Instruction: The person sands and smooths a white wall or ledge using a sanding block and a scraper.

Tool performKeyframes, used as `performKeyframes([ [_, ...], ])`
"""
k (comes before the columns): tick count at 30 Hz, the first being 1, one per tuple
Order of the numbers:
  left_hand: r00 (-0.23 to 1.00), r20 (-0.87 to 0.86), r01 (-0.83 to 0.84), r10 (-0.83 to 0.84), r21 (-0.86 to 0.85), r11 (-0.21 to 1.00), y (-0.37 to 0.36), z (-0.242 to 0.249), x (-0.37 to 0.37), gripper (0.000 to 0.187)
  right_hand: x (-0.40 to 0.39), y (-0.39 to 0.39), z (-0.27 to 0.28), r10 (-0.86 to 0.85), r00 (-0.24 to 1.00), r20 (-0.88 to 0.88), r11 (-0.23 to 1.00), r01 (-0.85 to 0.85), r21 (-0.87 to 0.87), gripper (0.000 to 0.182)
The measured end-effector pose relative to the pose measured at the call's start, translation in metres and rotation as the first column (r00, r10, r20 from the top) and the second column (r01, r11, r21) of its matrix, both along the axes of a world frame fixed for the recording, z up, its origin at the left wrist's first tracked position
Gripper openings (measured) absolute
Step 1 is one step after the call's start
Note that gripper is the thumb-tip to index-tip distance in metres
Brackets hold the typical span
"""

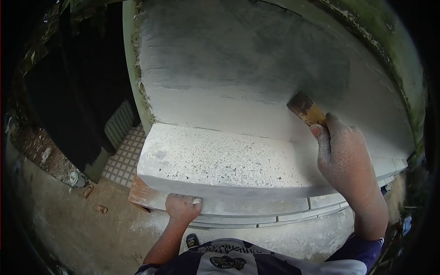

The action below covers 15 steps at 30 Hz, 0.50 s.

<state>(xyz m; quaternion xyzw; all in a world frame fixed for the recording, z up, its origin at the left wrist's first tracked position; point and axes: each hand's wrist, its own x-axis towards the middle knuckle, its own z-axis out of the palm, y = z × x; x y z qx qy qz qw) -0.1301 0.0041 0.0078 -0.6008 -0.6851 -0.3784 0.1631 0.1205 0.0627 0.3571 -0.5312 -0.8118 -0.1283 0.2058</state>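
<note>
My right hand, coated in white dust, is closed around the yellowish handle of a putty knife. Its broad, stained blade lies against the wall, which is smeared with pale filler below and darker grey above. My left hand is curled into a fist at the front edge of a pale board, just under the speckled ledge. A whitish patch shows at its thumb, and I cannot tell what the fingers hold, if anything.
White crumbs and dark flecks cover the ledge. Stacked slabs run along beneath it to the right. At left are a dark doorway with a tiled floor, sandals on the concrete and a small container. Moss grows on the wall's edges.
</note>
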Motion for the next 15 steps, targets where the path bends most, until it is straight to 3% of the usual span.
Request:
performKeyframes([
  [3, 1.000, -0.007, 0.026, -0.026, -0.016, 1.000, 0.001, 0.000, -0.003, 0.015, -0.002, -0.006, 0.013, 0.014, 1.000, -0.015, 0.990, -0.016, -0.138, 0.028],
  [9, 1.000, -0.008, 0.011, -0.011, 0.000, 1.000, 0.002, 0.000, -0.001, 0.017, 0.020, -0.001, 0.002, 0.000, 0.987, -0.160, 0.986, -0.027, -0.166, 0.028],
  [12, 1.000, -0.023, 0.010, -0.010, -0.010, 1.000, -0.002, 0.000, 0.000, 0.017, 0.000, 0.004, 0.000, 0.067, 0.997, -0.041, 0.994, -0.070, -0.084, 0.027],
  [15, 0.999, -0.027, 0.018, -0.018, 0.005, 1.000, 0.003, 0.003, 0.000, 0.017, 0.007, 0.004, 0.005, 0.068, 0.997, -0.045, 0.990, -0.073, -0.123, 0.025],
])
